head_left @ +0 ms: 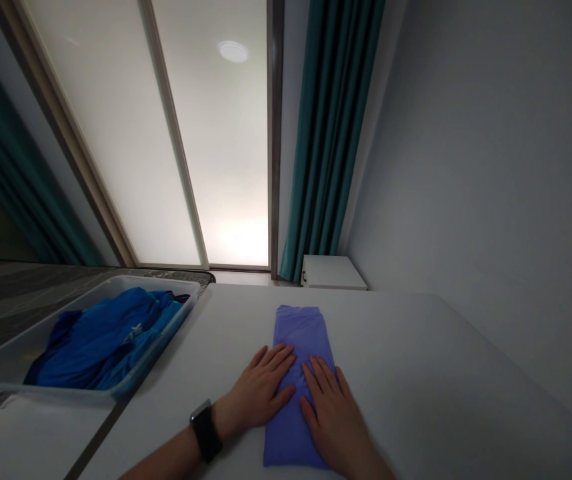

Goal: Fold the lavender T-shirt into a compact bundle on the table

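A purple garment (302,328), folded into a long narrow strip, lies flat on the white table (416,373). My left hand (261,385) rests on its left edge, fingers stretched out and lying flat. A dark watch is on that wrist. Over the right side of the cloth, my right hand (333,413) also lies flat with its fingers extended. Both hands touch the fabric without gripping it. Small wrinkles show in the cloth around the fingertips, and parts of its middle are hidden under the hands.
A clear plastic bin (111,393) with blue clothes (111,333) stands at the left. Beyond the table's far edge is a small white cabinet (333,272). Teal curtains (333,133) hang beside the frosted sliding door (226,147). A grey wall (491,167) borders the right side.
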A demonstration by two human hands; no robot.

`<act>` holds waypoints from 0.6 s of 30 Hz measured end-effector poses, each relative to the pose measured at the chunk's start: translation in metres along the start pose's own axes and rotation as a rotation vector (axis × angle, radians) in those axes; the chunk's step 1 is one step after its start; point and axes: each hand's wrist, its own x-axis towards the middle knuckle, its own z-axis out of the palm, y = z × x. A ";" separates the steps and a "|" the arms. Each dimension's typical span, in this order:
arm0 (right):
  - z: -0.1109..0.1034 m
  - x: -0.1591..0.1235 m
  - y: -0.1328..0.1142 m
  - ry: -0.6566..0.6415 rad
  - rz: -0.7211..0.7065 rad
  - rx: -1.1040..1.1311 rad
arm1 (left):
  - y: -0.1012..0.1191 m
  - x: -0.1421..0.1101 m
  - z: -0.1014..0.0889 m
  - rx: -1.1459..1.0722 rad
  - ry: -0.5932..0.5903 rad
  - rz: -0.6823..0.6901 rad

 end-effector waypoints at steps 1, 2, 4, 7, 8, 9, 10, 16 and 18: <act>0.002 0.002 -0.002 0.005 0.010 0.002 | -0.003 0.001 -0.002 -0.005 -0.004 0.000; 0.003 0.004 -0.004 0.013 0.022 0.006 | -0.005 0.001 -0.003 -0.013 -0.006 0.001; 0.005 0.007 -0.006 0.024 0.045 0.013 | -0.012 0.004 -0.005 -0.028 0.001 -0.003; 0.004 0.008 -0.007 0.000 0.063 0.021 | -0.024 0.011 -0.006 -0.041 0.024 -0.034; 0.003 0.008 -0.006 -0.016 0.063 0.024 | -0.029 0.014 -0.006 -0.043 0.028 -0.047; 0.002 0.007 -0.006 -0.028 0.059 0.029 | -0.034 0.017 -0.007 -0.045 0.027 -0.055; 0.001 0.007 -0.005 -0.033 0.054 0.035 | -0.039 0.021 -0.007 -0.049 0.023 -0.058; 0.000 0.001 -0.003 -0.024 0.041 0.040 | -0.060 0.041 -0.008 -0.085 0.006 -0.007; 0.000 0.000 -0.004 -0.026 0.052 0.037 | -0.065 0.047 -0.007 -0.098 0.005 0.007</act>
